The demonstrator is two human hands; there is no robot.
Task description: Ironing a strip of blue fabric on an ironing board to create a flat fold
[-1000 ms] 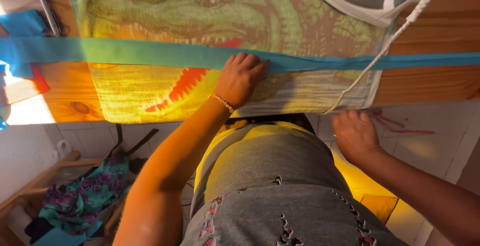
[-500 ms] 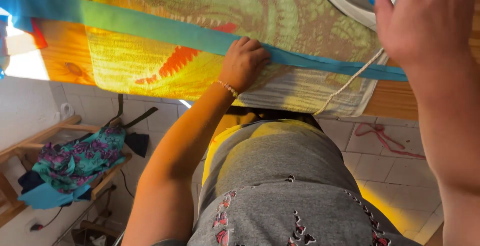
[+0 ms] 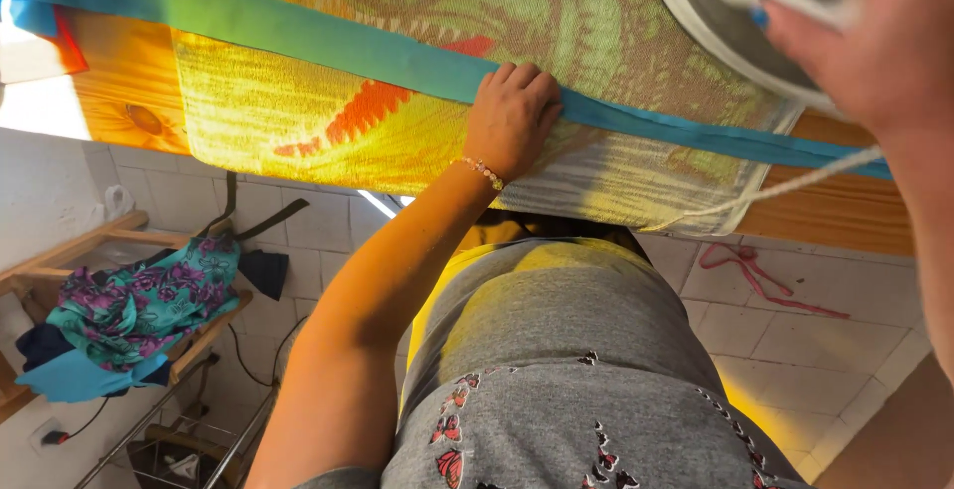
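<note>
Free room left of left hand point(image 3: 512, 116) along blue strip point(image 3: 298, 37); iron point(image 3: 735, 22) blocks right end.

A blue fabric strip point(image 3: 397, 52) lies flat and stretched across a printed towel point(image 3: 298, 121) — green and yellow with an orange patch — running diagonally from the upper left corner down to the right edge. The towel is spread over a wooden table, its lower edge hanging just past the rim. An iron point(image 3: 735, 22) — white and grey — sits over the towel's upper right part.
</note>
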